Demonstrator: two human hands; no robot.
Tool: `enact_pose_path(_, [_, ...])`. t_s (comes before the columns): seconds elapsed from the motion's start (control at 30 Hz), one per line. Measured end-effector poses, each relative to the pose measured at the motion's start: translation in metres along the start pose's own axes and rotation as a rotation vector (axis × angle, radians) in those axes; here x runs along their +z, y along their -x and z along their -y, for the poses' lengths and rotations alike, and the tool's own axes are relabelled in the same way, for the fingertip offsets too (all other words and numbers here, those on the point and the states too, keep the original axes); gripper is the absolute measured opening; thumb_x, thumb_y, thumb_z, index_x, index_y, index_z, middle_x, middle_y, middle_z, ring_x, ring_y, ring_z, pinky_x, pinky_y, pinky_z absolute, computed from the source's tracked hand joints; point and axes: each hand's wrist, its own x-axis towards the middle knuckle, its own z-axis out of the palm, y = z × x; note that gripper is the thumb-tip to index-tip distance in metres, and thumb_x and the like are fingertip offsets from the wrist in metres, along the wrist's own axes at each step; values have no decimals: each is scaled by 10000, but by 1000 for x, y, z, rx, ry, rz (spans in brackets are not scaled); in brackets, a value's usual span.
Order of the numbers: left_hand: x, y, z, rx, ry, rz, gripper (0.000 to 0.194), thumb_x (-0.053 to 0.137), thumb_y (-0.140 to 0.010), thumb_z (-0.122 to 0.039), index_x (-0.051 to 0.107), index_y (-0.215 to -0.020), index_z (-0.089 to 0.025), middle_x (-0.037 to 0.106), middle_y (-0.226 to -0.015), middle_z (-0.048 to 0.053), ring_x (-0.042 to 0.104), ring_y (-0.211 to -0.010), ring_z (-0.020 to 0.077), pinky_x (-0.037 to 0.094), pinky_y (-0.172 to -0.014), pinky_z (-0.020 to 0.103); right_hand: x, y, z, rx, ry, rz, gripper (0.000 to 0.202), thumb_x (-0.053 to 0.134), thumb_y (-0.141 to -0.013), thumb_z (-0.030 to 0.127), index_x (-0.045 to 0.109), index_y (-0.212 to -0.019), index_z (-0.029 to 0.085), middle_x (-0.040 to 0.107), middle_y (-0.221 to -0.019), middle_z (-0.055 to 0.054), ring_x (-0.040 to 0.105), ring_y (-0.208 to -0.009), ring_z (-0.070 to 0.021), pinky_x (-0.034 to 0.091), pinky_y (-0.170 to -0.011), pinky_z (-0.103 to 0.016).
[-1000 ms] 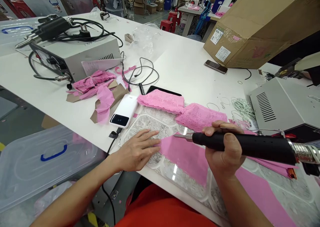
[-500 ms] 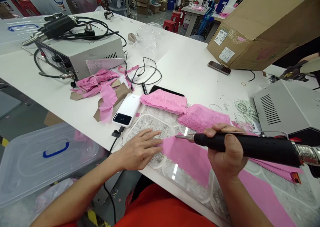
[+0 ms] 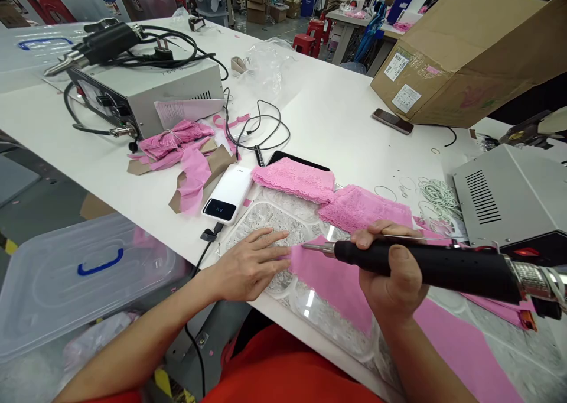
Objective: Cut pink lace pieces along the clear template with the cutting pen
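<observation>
Head view: clenches a black handheld tool (image 3: pixel 443 267) in the right grip (image 3: pixel 392 273), with the metal tip (image 3: pixel 319 248) over the left end of a flat pink fabric piece (image 3: pixel 334 282); cannot tell whether touching. Lays the left grip (image 3: pixel 250 267) flat and released, with fingers (image 3: pixel 275 253) at that same left end. Has the pink fabric piece lying on a clear plastic panel (image 3: pixel 266 217) along the near edge of the desk (image 3: pixel 328 125). Just beyond, toward the far edge, shows two folded pink lace pieces (image 3: pixel 292 178) touching each other. Left of these, bears a white power bank (image 3: pixel 234 181) with a lit display (image 3: pixel 220 208). Toward the left end, carries a grey box (image 3: pixel 163 101) with a second black tool (image 3: pixel 108 42) on top and pink fabric scraps (image 3: pixel 177 137) just beside. Toward the right edge, shows another grey box (image 3: pixel 505 190) beside pale cord (image 3: pixel 438 196). Nearer the far edge, shows a cardboard box (image 3: pixel 447 60) beside a phone (image 3: pixel 393 121).
</observation>
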Motion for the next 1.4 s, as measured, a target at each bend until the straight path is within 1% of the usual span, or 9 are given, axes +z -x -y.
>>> enact_pose_path(0.17, [2,2,2,13,9,-7,312,488,-895,-96,626,-1161,-183,674,-1222,66,459,-1343,264,390,-1102,459,2,2,-1,-9,4,35,91,642,-782,282,589,-813,215,589,-809,21,587,-613,-111,547,-634,-331])
enact_pose_path(0.23, [2,3,3,24,10,-12,337,486,-891,-84,612,-1190,-175,668,-1234,69,449,-1350,269,383,-1107,470,2,-1,2,-7,5,22,105,640,-776,290,585,-820,212,584,-819,18,585,-610,-108,542,-626,-327])
enact_pose_path(0.33, [1,3,4,38,22,-8,360,485,-880,-59,603,-1202,-167,657,-1252,80,424,-1368,279,377,-1108,488,-7,-10,12,-25,8,-69,119,617,-762,297,587,-822,200,571,-837,8,573,-598,-99,530,-636,-325])
enact_pose_path(0.47, [1,3,7,49,31,-1,395,477,-870,-21,590,-1217,-174,642,-1277,84,411,-1377,280,377,-1103,499,-31,-22,26,-100,54,-236,117,607,-721,287,583,-771,185,561,-798,6,551,-566,-93,507,-629,-315])
enact_pose_path(0.57, [1,2,7,55,33,-3,405,471,-872,-21,578,-1227,-183,640,-1279,84,408,-1380,273,387,-1096,495,-43,-22,27,-111,65,-289,106,604,-715,281,580,-746,183,567,-777,7,545,-556,-96,496,-606,-308])
enact_pose_path(0.8, [1,1,6,47,22,-2,405,480,-869,-28,576,-1223,-198,653,-1258,75,419,-1374,267,391,-1093,489,-38,-14,16,-113,92,-209,95,619,-735,275,597,-780,194,588,-783,10,564,-573,-106,505,-613,-321])
enact_pose_path(0.93, [1,2,6,44,25,2,401,482,-870,-23,574,-1226,-184,651,-1261,84,417,-1374,272,386,-1096,501,-39,-13,14,-80,69,-212,113,632,-728,285,596,-783,193,587,-783,13,563,-576,-104,502,-609,-313])
enact_pose_path(1.27, [1,3,8,31,22,5,457,488,-860,-34,567,-1271,-216,652,-1264,68,410,-1382,267,381,-1118,480,-39,-16,14,-92,86,-185,104,642,-743,281,588,-776,199,599,-771,23,578,-568,-110,524,-598,-328])
enact_pose_path(1.4, [0,3,8,38,14,6,454,488,-862,-32,570,-1270,-212,645,-1277,62,408,-1384,266,372,-1124,473,-47,-18,23,-116,81,-238,85,605,-727,269,595,-772,198,596,-772,15,572,-558,-106,519,-606,-325])
